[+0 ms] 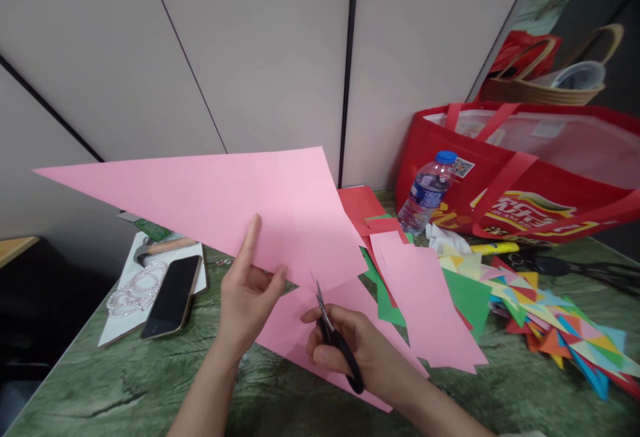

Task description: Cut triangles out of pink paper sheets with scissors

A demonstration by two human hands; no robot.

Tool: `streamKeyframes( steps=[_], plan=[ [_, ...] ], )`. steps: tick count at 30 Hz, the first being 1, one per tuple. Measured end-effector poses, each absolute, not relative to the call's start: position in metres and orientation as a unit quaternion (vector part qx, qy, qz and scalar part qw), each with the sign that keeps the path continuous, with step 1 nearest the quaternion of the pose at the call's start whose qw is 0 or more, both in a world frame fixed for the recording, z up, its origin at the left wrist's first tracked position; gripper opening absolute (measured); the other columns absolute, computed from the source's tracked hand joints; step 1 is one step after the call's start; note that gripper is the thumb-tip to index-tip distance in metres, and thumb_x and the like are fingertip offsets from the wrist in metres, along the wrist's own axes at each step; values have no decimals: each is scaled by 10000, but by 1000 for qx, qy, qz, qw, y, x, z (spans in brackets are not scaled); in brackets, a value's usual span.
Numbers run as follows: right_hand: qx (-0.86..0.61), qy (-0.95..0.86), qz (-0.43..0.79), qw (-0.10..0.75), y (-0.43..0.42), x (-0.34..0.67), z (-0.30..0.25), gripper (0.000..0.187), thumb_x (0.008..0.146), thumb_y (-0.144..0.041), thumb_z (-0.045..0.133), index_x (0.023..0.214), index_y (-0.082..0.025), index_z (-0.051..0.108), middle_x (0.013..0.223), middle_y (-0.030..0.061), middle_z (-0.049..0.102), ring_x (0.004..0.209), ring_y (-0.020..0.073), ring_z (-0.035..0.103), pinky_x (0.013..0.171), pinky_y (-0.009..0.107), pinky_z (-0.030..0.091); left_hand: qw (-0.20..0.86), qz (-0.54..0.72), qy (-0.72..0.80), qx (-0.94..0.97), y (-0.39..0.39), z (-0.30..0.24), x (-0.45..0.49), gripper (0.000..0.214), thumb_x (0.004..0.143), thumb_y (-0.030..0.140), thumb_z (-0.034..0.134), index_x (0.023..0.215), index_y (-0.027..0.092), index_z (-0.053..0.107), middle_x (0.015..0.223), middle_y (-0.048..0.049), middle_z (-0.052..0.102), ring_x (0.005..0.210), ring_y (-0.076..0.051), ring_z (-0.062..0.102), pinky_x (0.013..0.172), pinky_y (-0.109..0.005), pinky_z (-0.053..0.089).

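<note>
A large sheet of pink paper (pixel 280 190) is held up above the table by my left hand (pixel 250 290), its thumb and fingers closed on the lower edge. My right hand (pixel 350 350) grips black-handled scissors (pixel 343 350), whose blades point up at the sheet's bottom edge, where a short slit shows. Whether the blades are fully closed is hard to make out. Beneath both hands lies another pink sheet (pixel 300 330). To the right are cut pink pieces (pixel 430 303) on top of green paper (pixel 470 293) and red paper (pixel 363 203).
A phone (pixel 173 293), beaded strands (pixel 137 290) and a small sickle-like tool (pixel 165 247) lie at left on a white board (pixel 113 327). At right are a water bottle (pixel 425 197), a red bag (pixel 450 150), a yellow marker (pixel 495 248) and colourful folded paper pieces (pixel 565 323).
</note>
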State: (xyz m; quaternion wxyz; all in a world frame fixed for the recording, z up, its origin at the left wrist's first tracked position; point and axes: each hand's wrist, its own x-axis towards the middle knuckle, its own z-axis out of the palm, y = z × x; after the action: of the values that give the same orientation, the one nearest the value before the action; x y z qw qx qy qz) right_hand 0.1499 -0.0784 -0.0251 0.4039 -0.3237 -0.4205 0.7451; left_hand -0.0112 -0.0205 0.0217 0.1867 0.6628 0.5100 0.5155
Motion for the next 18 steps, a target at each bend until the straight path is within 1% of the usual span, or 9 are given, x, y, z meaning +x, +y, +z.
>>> streamKeyframes(
  steps=[8,18],
  plan=[
    [-326,-411,748,407,-78,150,-23,430,624,-370,795,927,-191,548,689,-39,542,615,96,458,574,244,329,212,516,506,658,-20,21,-12,796,697,210,693,1412,217,342,383,126,362,316,-78,347,324,-197,361],
    [-331,-414,745,404,-79,150,-23,419,639,-371,782,930,-188,544,673,-46,528,600,93,445,562,242,320,188,509,516,663,-21,22,-10,779,697,218,679,1406,207,357,383,126,380,325,-79,373,349,-203,414]
  ],
)
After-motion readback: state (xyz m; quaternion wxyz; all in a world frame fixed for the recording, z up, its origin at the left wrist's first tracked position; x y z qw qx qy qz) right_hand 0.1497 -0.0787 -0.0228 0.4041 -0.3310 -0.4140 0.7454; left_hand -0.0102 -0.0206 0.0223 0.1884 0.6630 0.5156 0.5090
